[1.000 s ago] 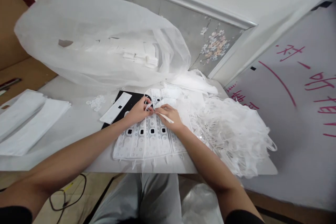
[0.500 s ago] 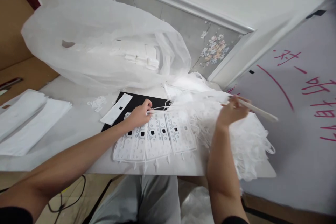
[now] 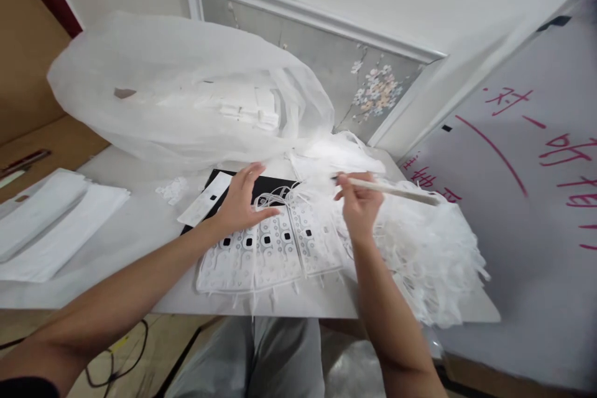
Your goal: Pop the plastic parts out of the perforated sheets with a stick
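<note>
1. Head view: cards [image 3: 275, 255], fanned, lie between the hands, on the near side of the left one. White cords [image 3: 289, 196] loop loosely at their far edge.
2. Left hand [image 3: 242, 202]: spread, thumb well apart from fingers, over the fan's far left corner. Can't tell if it's pressing.
3. Right hand [image 3: 360, 199]: pinching a thin tool [image 3: 401, 191], dark tip toward the left hand, handle sticking out right. Can't tell if the tip touches anything.
4. Black board [image 3: 273, 183]: under and beyond left fingers. Single card [image 3: 198, 208] on it, just left of that hand.
5. Stringy heap [image 3: 433, 255]: right of right forearm, near the fan's right edge.
6. Risk: cords could tangle with the heap; both loose and close together.
7. Risk: tool tip could snag a stray strand, as strands sit all round it.
8. Risk: fan could skew if the left palm or right forearm drags; nothing visible clamps it.
9. Risk: single card could get knocked by left knuckles, being so close.
</note>
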Demonstrator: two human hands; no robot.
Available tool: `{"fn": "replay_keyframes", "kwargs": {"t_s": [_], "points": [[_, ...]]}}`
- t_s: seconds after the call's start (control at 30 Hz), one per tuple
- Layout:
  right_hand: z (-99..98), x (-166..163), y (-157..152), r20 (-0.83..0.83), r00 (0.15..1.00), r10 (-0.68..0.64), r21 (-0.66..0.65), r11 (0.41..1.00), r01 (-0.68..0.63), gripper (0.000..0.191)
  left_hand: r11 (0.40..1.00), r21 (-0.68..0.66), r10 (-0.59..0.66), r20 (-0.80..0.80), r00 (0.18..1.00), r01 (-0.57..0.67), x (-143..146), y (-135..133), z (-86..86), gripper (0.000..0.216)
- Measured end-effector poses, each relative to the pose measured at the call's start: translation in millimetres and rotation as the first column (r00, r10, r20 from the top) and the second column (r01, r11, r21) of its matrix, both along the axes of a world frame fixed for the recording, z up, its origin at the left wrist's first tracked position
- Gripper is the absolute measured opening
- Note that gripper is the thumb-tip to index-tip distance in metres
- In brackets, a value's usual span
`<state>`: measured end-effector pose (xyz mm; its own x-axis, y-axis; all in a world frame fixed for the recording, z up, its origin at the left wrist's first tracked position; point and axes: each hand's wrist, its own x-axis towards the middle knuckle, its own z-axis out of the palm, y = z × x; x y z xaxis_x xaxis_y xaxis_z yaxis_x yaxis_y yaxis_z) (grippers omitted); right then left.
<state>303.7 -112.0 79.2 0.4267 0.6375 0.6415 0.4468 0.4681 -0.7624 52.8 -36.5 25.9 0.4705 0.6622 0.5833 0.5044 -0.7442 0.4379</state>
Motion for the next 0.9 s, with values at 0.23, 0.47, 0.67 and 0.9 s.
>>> {"fn": "replay_keyframes", "kwargs": {"t_s": [0.23,0.47,0.67,0.9], "points": [[-8.8,-40.6,-12.5,-0.175,0.868,0.464,-0.037,0.878,-0.477,0.016,0.966,0.232,-0.107,-0.061,0.992,0.118,-0.3,-10.7,9.5,0.094],[-14.8,-8.8,7.9,-0.269,0.876,0.401,-0.124,0.887,-0.444,0.022,0.982,-0.180,-0.092,-0.187,0.978,0.058,-4.4,1.9,3.7,0.046],[-32.2,16.3,20.5,-0.309,0.754,0.579,-0.465,0.600,-0.651,0.029,0.994,-0.096,-0.087,-0.356,0.930,0.056,-24.0,15.5,17.8,0.050],[-49.9,14.4,24.4,-0.336,0.683,0.649,-0.602,0.410,-0.685,0.028,0.978,-0.142,-0.207,-0.711,0.673,0.151,-22.1,10.0,23.7,0.058]]}}
